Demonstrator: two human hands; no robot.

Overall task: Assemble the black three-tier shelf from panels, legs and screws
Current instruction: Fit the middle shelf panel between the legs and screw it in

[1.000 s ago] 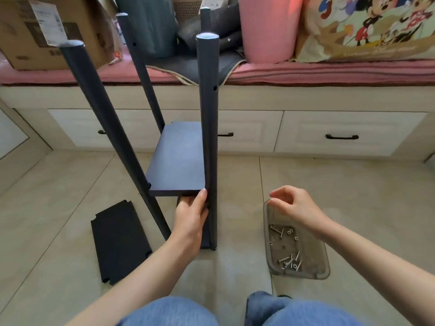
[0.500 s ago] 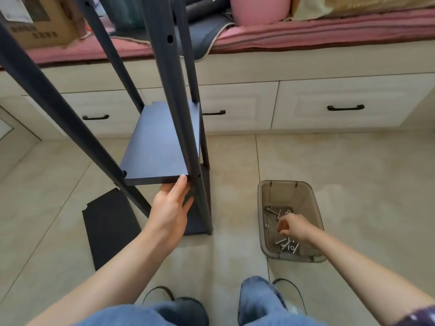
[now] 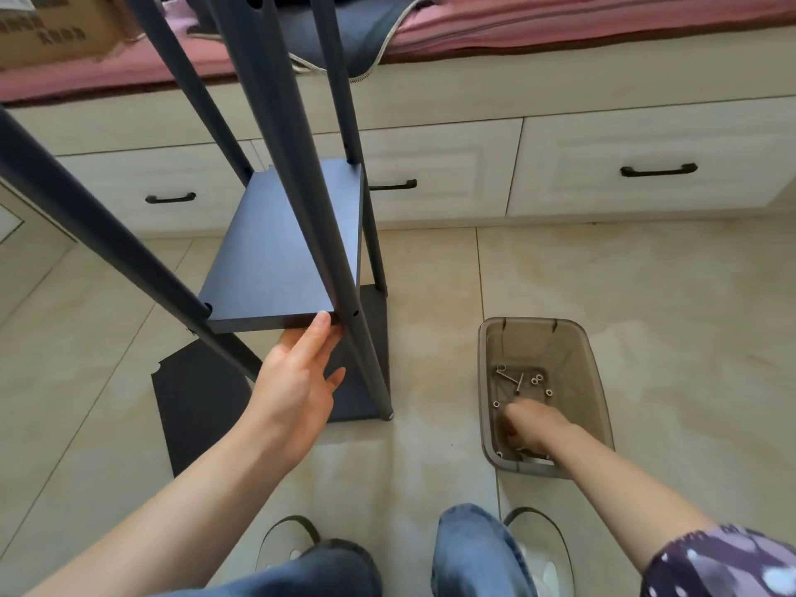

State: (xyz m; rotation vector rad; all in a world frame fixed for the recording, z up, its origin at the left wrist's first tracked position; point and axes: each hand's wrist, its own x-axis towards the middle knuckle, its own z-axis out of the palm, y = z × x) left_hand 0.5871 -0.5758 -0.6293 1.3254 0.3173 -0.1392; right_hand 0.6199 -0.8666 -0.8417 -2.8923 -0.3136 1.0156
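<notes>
Low in the frame, our right hand [image 3: 527, 426] reaches into the clear bin [image 3: 596, 381] among loose screws [image 3: 519, 381]; its grip we cannot tell. Centre, our left hand [image 3: 297, 381] supports the middle panel [image 3: 284, 252] from below, fingers straight, beside the front leg [image 3: 301, 209]. A spare panel [image 3: 194, 407] lies on the floor at lower left.

Only the cardboard box [image 3: 51, 32] on the pink cushion [image 3: 129, 71], at the cushion's left end, bears print: dark characters along its side, too blurred and cropped to read. Nothing else carries lettering.
</notes>
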